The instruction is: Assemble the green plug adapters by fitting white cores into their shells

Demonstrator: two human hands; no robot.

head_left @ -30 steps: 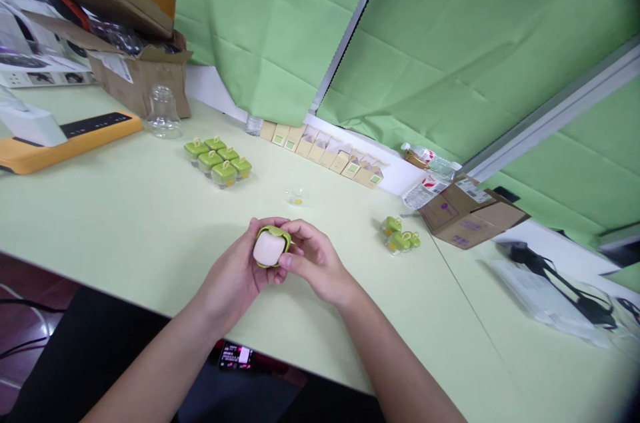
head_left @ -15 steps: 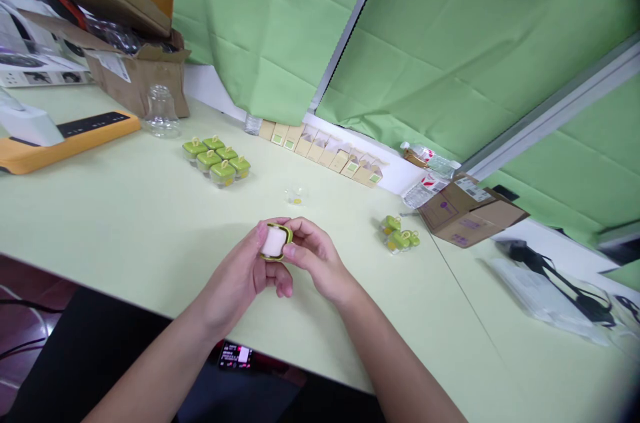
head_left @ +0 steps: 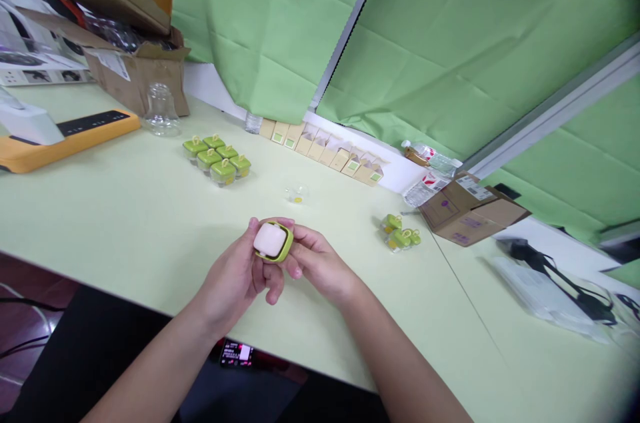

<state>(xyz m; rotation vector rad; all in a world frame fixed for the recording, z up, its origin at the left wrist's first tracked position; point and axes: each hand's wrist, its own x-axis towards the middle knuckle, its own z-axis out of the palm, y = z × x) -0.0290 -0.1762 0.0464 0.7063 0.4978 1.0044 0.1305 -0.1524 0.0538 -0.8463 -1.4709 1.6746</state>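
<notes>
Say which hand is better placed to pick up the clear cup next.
Probably the right hand: it looks nearer the cup, while the left hand could hold the lid; both touch it.

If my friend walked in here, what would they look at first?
Probably the big green curtains hanging across the back. Next might come the small green-and-white piece near the middle, held by the left hand and right hand. Then perhaps the bright orange strip at the far left, with green-lidded pots to its right.

cap [head_left: 273,240]: green, white | tabletop [head_left: 140,223]: pale green | curtain [head_left: 430,43]: green | carton [head_left: 460,210]: brown
</notes>
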